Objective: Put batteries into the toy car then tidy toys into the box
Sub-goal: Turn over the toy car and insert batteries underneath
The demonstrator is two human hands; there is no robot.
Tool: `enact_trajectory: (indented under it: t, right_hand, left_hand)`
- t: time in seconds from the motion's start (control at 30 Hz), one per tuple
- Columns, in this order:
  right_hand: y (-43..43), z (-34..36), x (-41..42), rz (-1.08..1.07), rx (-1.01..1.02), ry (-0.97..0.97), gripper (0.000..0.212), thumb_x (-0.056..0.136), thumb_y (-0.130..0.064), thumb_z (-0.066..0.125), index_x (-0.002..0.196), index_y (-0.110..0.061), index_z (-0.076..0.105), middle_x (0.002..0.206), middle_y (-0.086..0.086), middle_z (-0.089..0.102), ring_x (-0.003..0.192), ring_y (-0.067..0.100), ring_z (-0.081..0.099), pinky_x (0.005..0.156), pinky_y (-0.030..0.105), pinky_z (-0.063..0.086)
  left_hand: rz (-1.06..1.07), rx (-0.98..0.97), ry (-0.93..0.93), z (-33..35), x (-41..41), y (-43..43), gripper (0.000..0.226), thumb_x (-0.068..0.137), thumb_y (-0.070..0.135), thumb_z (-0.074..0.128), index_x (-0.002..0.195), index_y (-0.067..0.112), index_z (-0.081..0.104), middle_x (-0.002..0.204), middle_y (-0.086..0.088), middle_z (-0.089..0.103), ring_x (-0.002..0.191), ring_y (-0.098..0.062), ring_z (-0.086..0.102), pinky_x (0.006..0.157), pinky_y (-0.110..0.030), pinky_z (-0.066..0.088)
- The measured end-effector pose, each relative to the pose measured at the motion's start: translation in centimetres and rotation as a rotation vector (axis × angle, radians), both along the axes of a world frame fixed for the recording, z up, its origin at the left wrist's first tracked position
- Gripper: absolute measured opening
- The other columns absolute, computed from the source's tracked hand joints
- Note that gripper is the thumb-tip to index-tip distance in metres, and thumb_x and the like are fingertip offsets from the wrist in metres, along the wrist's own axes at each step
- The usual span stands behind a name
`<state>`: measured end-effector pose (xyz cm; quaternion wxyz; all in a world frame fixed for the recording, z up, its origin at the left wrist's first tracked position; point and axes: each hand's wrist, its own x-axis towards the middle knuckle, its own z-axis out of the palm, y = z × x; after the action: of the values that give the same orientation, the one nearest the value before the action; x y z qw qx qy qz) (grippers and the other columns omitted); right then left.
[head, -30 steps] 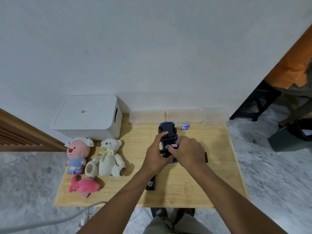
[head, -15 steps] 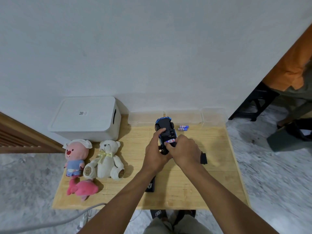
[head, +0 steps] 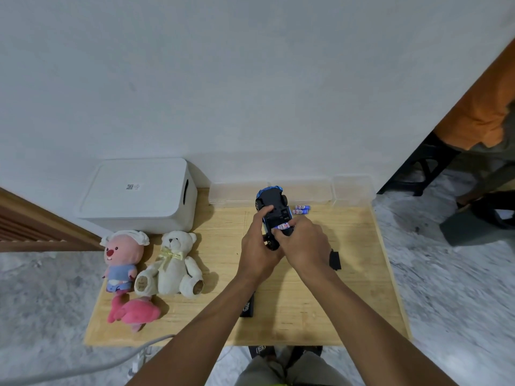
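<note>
Part one of the job isn't finished, I'd say. The toy car (head: 271,210) is flipped belly-up near the middle of the table's (head: 362,302) far edge, and I can't tell if its roof rests on the wood or hangs just above it. The left hand (head: 257,254) is wrapped round the car's near end with the thumb up on the underside. The right hand (head: 305,246) pinches a battery (head: 282,226) in its fingertips, lying crossways at what looks like the open bay, so my guess is it's being seated but isn't home yet. Two spare batteries (head: 301,209) lie just right of the car by the far edge, so there's probably more to load. A small black piece (head: 334,260) toward the right edge might be the bay cover, not sure. Tidying hasn't started: the white box (head: 139,196) sits at the far left corner with its lid on. The pink beaver plush (head: 122,257), white teddy (head: 172,263) and pink floppy plush (head: 133,313) are all out along the left edge. A black remote-looking thing (head: 248,307) peeks out from under the left forearm near the front edge. The car itself has a shiny blue body, a black moulded chassis and black wheels (head: 260,204), with one end pointing at the wall. It looks like hard, light plastic.
</note>
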<state>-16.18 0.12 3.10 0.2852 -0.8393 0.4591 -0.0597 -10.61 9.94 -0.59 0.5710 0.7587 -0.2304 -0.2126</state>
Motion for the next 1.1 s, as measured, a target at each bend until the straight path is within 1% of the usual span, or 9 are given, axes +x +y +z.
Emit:
enact_trajectory:
  t: [0.23, 0.37, 0.5, 0.6, 0.7, 0.77, 0.83, 0.97, 1.1]
  right_hand:
    - [-0.8, 0.0, 0.6, -0.078, 0.169, 0.020, 0.039, 0.076, -0.053, 0.080, 0.098, -0.024, 0.065, 0.081, -0.009, 0.057, 0.067, 0.013, 0.054, 0.051, 0.023, 0.033]
    - [-1.0, -0.5, 0.4, -0.152, 0.279, -0.068, 0.036, 0.069, -0.045, 0.089, 0.063, -0.029, 0.057, 0.058, -0.020, 0.052, 0.048, -0.007, 0.046, 0.044, 0.018, 0.029]
    - [-1.6, -0.8, 0.2, -0.139, 0.364, -0.178, 0.030, 0.069, -0.038, 0.091, 0.081, -0.021, 0.069, 0.075, -0.025, 0.047, 0.059, -0.012, 0.047, 0.043, 0.013, 0.033]
    - [-1.8, -0.9, 0.1, -0.117, 0.362, -0.244, 0.029, 0.069, -0.033, 0.091, 0.081, -0.019, 0.069, 0.080, -0.014, 0.060, 0.063, -0.008, 0.060, 0.044, 0.009, 0.039]
    - [-1.9, -0.9, 0.0, -0.106, 0.336, -0.252, 0.029, 0.070, -0.032, 0.091, 0.084, -0.017, 0.072, 0.094, 0.000, 0.071, 0.084, 0.015, 0.068, 0.070, 0.033, 0.057]
    - [-2.0, -0.9, -0.1, -0.102, 0.359, -0.284, 0.027, 0.071, -0.029, 0.091, 0.085, -0.016, 0.072, 0.088, -0.002, 0.072, 0.078, 0.010, 0.070, 0.075, 0.037, 0.060]
    - [-1.8, -0.8, -0.3, -0.090, 0.349, -0.308, 0.026, 0.073, -0.027, 0.090, 0.085, -0.017, 0.071, 0.080, -0.010, 0.070, 0.073, 0.001, 0.067, 0.072, 0.034, 0.061]
    - [-1.8, -0.7, -0.3, -0.110, 0.382, -0.359, 0.027, 0.074, -0.028, 0.089, 0.090, -0.023, 0.069, 0.079, -0.011, 0.070, 0.080, 0.006, 0.067, 0.067, 0.028, 0.057]
    - [-1.9, -0.8, -0.2, -0.053, 0.446, -0.389, 0.022, 0.077, -0.027, 0.087, 0.095, -0.023, 0.075, 0.081, -0.012, 0.071, 0.071, -0.006, 0.066, 0.055, 0.009, 0.047]
  left_hand:
    - [-0.041, 0.030, -0.007, -0.1, 0.0, 0.3, 0.089, 0.077, 0.006, 0.085, 0.147, 0.040, 0.042, 0.122, 0.036, 0.061, 0.097, -0.013, 0.074, 0.080, -0.025, 0.061]
    - [-0.053, 0.044, 0.008, -0.3, 0.0, 0.6, 0.090, 0.079, 0.001, 0.082, 0.146, 0.043, 0.040, 0.119, 0.039, 0.061, 0.090, -0.007, 0.075, 0.073, -0.025, 0.063]
    - [-0.042, 0.056, 0.032, -0.2, 0.5, 1.0, 0.092, 0.078, 0.000, 0.078, 0.145, 0.049, 0.039, 0.126, 0.026, 0.062, 0.088, -0.013, 0.076, 0.075, -0.032, 0.065]
    - [-0.049, 0.052, 0.035, -0.1, 0.9, 1.2, 0.091, 0.079, 0.001, 0.078, 0.146, 0.049, 0.038, 0.133, 0.014, 0.061, 0.088, -0.012, 0.075, 0.075, -0.028, 0.064]
    - [-0.051, 0.035, 0.046, 0.0, 1.0, 1.3, 0.091, 0.079, 0.002, 0.078, 0.147, 0.049, 0.039, 0.134, 0.015, 0.061, 0.090, -0.012, 0.075, 0.075, -0.025, 0.062]
    - [-0.058, 0.036, 0.052, 0.1, 1.1, 1.3, 0.091, 0.079, 0.002, 0.078, 0.146, 0.049, 0.038, 0.134, 0.015, 0.061, 0.091, -0.011, 0.075, 0.074, -0.023, 0.061]
    - [-0.062, 0.043, 0.051, 0.2, 1.1, 1.2, 0.091, 0.079, 0.002, 0.078, 0.146, 0.048, 0.038, 0.134, 0.015, 0.062, 0.092, -0.009, 0.074, 0.075, -0.022, 0.060]
    - [-0.075, 0.052, 0.046, 0.3, 1.3, 1.2, 0.090, 0.079, 0.002, 0.078, 0.146, 0.047, 0.038, 0.133, 0.018, 0.061, 0.094, -0.007, 0.073, 0.077, -0.020, 0.059]
    - [-0.109, 0.069, 0.030, 0.2, 1.3, 1.2, 0.091, 0.078, 0.002, 0.079, 0.148, 0.045, 0.039, 0.134, 0.020, 0.061, 0.098, -0.001, 0.070, 0.079, -0.017, 0.058]
